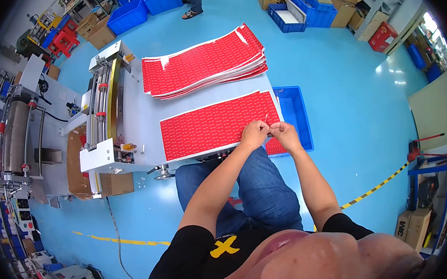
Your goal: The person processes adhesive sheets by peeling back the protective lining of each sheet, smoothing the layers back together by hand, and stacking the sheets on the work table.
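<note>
Camera: one, head-worn; wide view, dark rounded corners; faces forward, steeply down. Shirt [183,258] nearest, at lower edge; left hand [255,134], right hand [286,135], sheets [202,130] at middle range; floor [357,103] beyond.

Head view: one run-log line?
left hand, right hand: together at right end of red sheets | grip: unclear | taller red stack: beyond, on table

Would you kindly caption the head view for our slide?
Left hand and right hand together at the edge of red printed sheets, a thicker stack beyond.
</note>
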{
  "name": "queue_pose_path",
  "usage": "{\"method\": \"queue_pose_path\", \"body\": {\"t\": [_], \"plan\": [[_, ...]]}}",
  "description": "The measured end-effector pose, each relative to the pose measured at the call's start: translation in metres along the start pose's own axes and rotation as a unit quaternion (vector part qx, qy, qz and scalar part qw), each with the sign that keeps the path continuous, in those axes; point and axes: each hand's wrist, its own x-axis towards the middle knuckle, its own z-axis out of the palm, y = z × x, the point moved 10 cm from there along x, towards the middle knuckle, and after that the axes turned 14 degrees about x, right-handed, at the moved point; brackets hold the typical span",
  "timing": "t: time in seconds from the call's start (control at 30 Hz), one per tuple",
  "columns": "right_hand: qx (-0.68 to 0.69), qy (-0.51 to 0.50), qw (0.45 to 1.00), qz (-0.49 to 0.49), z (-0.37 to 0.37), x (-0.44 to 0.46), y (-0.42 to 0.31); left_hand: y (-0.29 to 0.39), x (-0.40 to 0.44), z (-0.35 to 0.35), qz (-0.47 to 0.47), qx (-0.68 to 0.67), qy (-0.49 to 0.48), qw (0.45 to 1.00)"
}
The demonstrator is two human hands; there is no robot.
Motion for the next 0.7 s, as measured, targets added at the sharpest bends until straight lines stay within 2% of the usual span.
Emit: {"method": "queue_pose_path", "body": {"t": [0.23,0.43,0.53,0.7], "plan": [[0.024,0.001,1.000,-0.014,0.002,0.007,-0.003,0.008,-0.001,-0.005,-0.016,-0.047,-0.026,0.998],[0.005,0.012,1.000,-0.026,0.001,0.012,-0.003,0.005,0.006,-0.011,0.009,0.005,0.019,1.000],[0.012,0.012,1.000,-0.015,0.001,0.014,0.000,-0.010,0.009,-0.003,-0.029,-0.058,0.003,0.998],[0.005,-0.002,1.000,-0.005,0.004,0.016,-0.007,-0.021,0.014,0.010,-0.029,-0.115,-0.019,0.993]]}}
